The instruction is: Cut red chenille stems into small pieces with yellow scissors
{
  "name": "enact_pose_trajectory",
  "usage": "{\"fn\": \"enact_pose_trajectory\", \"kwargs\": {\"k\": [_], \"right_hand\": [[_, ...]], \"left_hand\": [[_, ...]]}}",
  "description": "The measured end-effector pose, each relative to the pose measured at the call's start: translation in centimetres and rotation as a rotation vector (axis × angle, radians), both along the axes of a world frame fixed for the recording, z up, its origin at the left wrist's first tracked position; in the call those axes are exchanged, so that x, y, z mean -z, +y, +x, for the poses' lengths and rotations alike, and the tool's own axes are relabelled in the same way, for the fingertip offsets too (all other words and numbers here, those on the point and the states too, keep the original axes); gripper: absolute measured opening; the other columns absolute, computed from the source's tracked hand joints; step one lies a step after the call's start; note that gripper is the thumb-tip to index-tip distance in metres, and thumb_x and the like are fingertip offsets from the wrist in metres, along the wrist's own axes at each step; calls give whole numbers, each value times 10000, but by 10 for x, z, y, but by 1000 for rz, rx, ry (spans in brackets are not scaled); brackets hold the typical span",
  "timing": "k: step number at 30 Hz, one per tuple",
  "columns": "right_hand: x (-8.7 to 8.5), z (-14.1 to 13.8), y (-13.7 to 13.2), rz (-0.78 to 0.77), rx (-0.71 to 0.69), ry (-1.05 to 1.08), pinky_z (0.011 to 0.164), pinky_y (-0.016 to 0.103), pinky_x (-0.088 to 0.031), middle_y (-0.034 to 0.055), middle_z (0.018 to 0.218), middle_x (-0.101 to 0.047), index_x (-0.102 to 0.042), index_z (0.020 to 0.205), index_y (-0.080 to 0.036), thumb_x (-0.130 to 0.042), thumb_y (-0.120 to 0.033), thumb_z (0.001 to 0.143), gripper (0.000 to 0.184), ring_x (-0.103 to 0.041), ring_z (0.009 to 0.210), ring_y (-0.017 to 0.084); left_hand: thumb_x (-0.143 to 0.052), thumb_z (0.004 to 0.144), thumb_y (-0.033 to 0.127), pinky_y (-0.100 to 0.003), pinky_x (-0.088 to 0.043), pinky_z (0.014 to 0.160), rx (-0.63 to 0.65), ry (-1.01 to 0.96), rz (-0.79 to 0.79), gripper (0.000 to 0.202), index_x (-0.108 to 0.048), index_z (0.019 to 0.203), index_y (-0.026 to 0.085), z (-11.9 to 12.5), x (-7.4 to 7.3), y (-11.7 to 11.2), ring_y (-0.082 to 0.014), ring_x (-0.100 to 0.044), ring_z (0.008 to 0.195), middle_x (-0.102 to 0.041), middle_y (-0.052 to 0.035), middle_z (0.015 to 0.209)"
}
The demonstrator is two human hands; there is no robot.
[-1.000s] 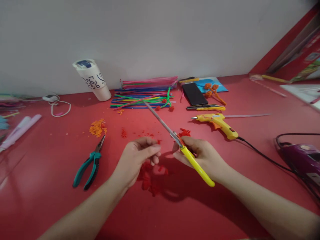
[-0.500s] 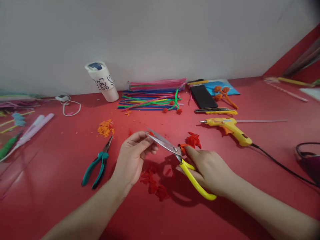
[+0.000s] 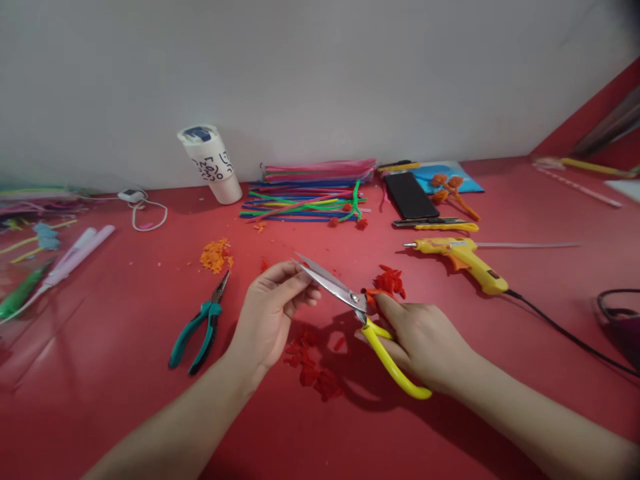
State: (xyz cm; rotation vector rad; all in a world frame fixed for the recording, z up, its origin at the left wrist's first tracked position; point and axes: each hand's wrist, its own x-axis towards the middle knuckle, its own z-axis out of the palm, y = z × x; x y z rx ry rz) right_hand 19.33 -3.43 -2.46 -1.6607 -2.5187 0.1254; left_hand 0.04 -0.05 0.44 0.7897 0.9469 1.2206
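Observation:
My right hand [image 3: 423, 340] grips the yellow handles of a pair of scissors [image 3: 350, 303], whose steel blades point up and left towards my left hand. My left hand [image 3: 273, 310] is pinched at the blade tips, holding something small that I cannot make out. Below and between my hands lies a heap of red fuzzy scraps [image 3: 313, 363] on the red table [image 3: 100, 400]. A small red fuzzy piece [image 3: 390, 280] rests just beyond my right hand.
Teal pliers [image 3: 197, 330] lie left of my left hand, near orange scraps [image 3: 215, 255]. A yellow glue gun [image 3: 463, 260] with a black cord lies at right. Coloured pipe cleaners [image 3: 307, 197], a white cup [image 3: 213, 163], a black phone [image 3: 410, 195] and orange fuzzy flowers [image 3: 453, 190] sit by the wall.
The scissors swung down from pointing at the far pipe cleaners to lying low between my hands. My left hand lifted and pinched at the blade tips. The view shifted left.

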Motion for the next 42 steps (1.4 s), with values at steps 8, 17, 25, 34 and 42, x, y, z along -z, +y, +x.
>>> {"fn": "enact_pose_trajectory", "kwargs": {"k": [8,17,25,34,42], "right_hand": [[1,0,0,14,1,-19,449,257,-183,36,542,-584,-461,878,-156,-314,-437,824,321,-534,464,173],[0,-2,0,-58,19,-21,445,267,-151,43,545,-586,-444,809,-173,-269,-486,832,360,-517,442,167],[2,-1,-1,-32,21,-23,439,256,-159,35,507,-565,-454,795,-175,-274,-505,827,378,-507,429,165],[-6,-3,4,-116,130,162,428,238,-183,-20,469,-450,-379,634,-212,-383,-518,768,333,-372,401,110],[-21,-14,2,-443,271,923,382,199,-282,-70,476,-387,-468,728,-189,-477,-419,733,230,-356,401,69]], "left_hand": [[-633,659,158,-153,-442,493,11,-17,4,26,-612,644,158,0,1,0,-57,-560,517,-600,36,586],[-630,657,153,-160,-450,496,16,-21,-1,18,-616,651,162,0,1,0,-60,-565,514,-622,29,605],[-617,671,140,-149,-444,494,23,-31,12,24,-619,661,161,-1,2,1,-56,-569,521,-627,31,605],[-597,702,156,-147,-440,505,66,-30,-13,23,-608,712,140,-2,3,1,-53,-559,528,-627,11,631],[-581,722,199,-154,-400,450,492,-26,-173,84,-573,707,117,10,9,-10,-60,-543,475,-611,-11,616]]}}
